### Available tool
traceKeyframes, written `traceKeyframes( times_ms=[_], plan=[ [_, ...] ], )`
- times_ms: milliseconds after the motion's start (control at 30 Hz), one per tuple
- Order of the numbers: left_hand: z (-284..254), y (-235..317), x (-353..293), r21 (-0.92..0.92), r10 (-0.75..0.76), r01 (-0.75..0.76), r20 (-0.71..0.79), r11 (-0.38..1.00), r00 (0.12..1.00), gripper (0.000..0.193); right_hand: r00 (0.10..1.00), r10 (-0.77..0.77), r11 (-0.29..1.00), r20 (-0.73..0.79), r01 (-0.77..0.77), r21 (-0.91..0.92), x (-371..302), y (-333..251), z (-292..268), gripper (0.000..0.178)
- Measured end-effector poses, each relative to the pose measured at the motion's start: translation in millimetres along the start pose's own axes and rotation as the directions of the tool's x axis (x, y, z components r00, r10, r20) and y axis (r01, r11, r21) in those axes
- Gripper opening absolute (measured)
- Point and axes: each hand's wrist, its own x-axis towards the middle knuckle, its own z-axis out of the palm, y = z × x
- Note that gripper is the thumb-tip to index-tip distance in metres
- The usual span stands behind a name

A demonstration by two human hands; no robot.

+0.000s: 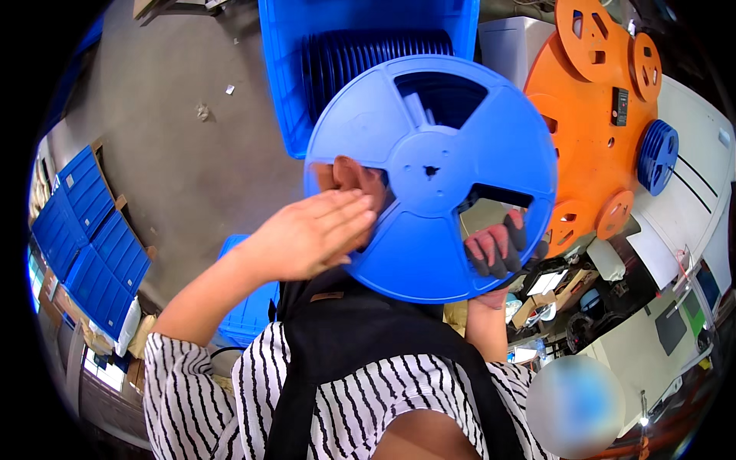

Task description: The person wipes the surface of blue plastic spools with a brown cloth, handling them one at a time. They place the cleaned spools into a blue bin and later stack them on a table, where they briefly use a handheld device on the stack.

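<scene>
A large blue plastic reel (432, 172), with three cut-out windows and a small centre hole, is held up in front of my body. My right hand (497, 247), in a grey and red glove, grips its lower right edge, with the fingers showing through a window. My bare left hand (314, 234) lies at the reel's left side, fingers stretched and close together over a soft brown thing, perhaps a cloth (345, 175), blurred by motion. Part of that brown thing overlaps the left window. Behind the reel, a blue crate (282, 92) holds a row of dark blue reels (376, 47).
To the right stands a large orange disc assembly (586, 130) bearing smaller orange wheels and a black control box (619, 106). Small blue reels (658, 157) are stacked beside it. Blue crates (92, 230) stand at the left. A cluttered bench (644, 345) is at the lower right.
</scene>
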Motion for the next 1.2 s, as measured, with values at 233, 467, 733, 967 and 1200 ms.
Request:
traceKeyframes(
  times_ms=[233, 467, 733, 967, 1200],
  plan=[
    [-6, -5, 8, 0.24, 0.153, -0.144, -0.018, 0.96, 0.988, 0.042, 1.0, -0.005, 0.999, 0.007, 0.005, -0.042, 24, -16, 27, 0.057],
    [13, -16, 7, 0.326, 0.104, -0.048, -0.157, 0.944, 0.982, 0.025, 0.999, 0.037, 0.997, -0.023, -0.038, -0.069, 51, -23, 25, 0.052],
    [3, -28, -46, -0.616, -0.64, 0.512, 0.016, 0.599, 0.768, 0.022, 0.967, 0.008, 0.883, -0.257, -0.127, -0.452, 70, -9, 49, 0.042],
    [8, -50, -80, -0.997, -0.788, -0.023, 0.044, -0.074, 0.614, 0.041, 0.966, 0.079, 0.796, -0.247, -0.21, -0.568, 52, -11, 43, 0.033],
    [12, -57, -95, -0.998, -0.833, -0.042, 0.019, -0.05, 0.553, 0.041, 0.968, 0.082, 0.847, -0.238, -0.194, -0.495, 50, -5, 34, 0.034]
  ],
)
